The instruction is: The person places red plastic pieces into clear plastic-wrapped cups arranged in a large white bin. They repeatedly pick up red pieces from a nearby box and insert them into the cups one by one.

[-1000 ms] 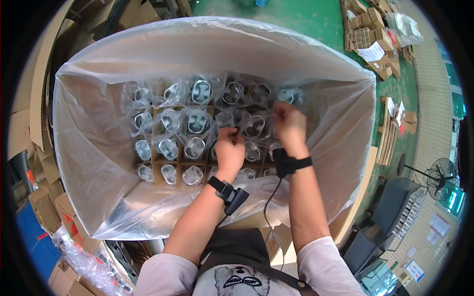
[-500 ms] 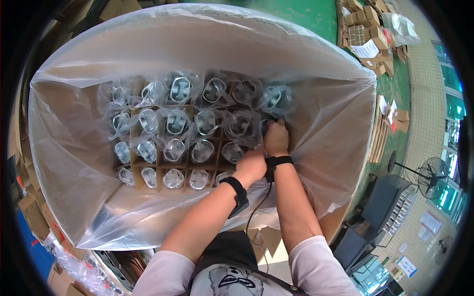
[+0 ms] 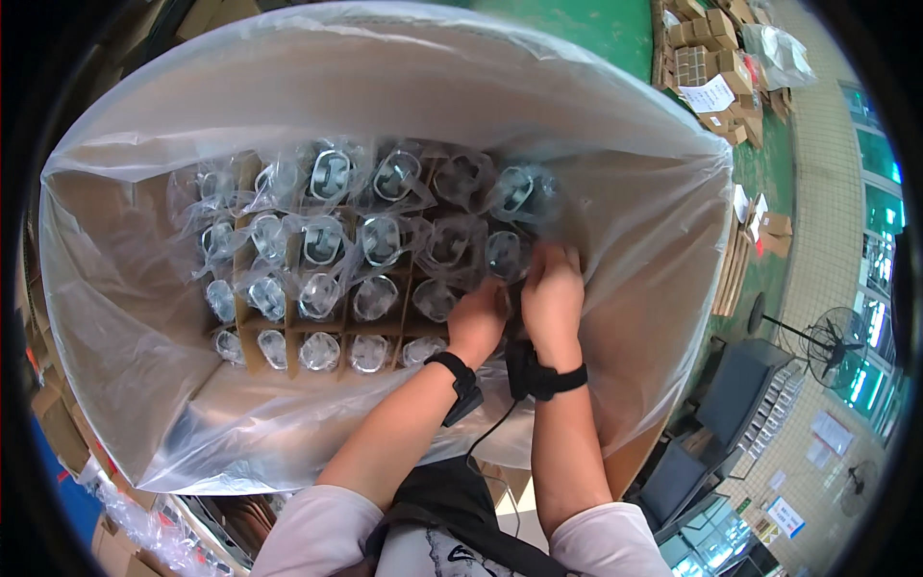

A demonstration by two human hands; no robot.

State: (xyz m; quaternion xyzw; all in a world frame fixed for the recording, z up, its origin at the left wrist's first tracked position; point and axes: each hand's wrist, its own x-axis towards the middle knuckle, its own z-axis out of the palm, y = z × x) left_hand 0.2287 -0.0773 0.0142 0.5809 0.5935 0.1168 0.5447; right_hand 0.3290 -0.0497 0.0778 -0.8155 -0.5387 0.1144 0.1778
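A large carton lined with a clear plastic bag [image 3: 615, 385] holds rows of metal pistons [image 3: 382, 238], several loosely wrapped in clear plastic, standing in cardboard dividers [image 3: 404, 288]. My left hand [image 3: 478, 322] is closed, its curled fingertips just below a wrapped piston [image 3: 503, 255] in the rightmost column, second row from the far side. Right beside that piston, my right hand [image 3: 555, 293] bends over with its fingers pressed together. What either hand pinches is hidden. Another wrapped piston [image 3: 519, 192] sits beyond them in the far right corner.
Black bands with a cable [image 3: 490, 428] circle my wrists. The liner is draped over the carton's rim. To the right are stacked small cartons [image 3: 711, 58], a wire fan [image 3: 835, 344] and grey bins [image 3: 740, 385]; crumpled plastic [image 3: 154, 524] lies at lower left.
My right hand has drawn back slightly and to the right, uncovering the wrapped piston in the rightmost column. My left hand has shifted slightly left. The whole view has moved a little.
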